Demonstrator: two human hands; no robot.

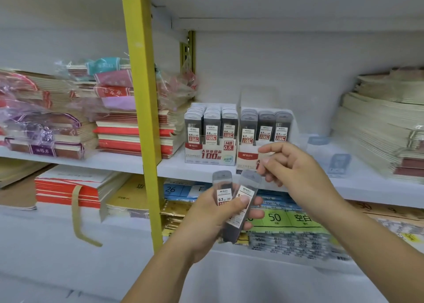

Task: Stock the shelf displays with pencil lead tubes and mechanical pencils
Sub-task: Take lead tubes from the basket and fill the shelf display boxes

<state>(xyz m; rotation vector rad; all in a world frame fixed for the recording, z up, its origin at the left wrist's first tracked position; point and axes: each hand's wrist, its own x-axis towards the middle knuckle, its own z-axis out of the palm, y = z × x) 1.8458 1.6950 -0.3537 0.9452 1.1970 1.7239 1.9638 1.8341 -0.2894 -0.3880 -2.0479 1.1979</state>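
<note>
Left hand [218, 217]: clamped on two lead tubes [222, 184], thumb over their labels.
Right hand [298, 167]: fingers curled just beside one tube's cap; whether it pinched, I could not tell.
Destination: likely the 0.7 display box [247, 157] on the shelf [174, 167].
Risk: drawing one tube could loosen the other, or it could land in the neighbouring 0.5 box [210, 152].
</note>
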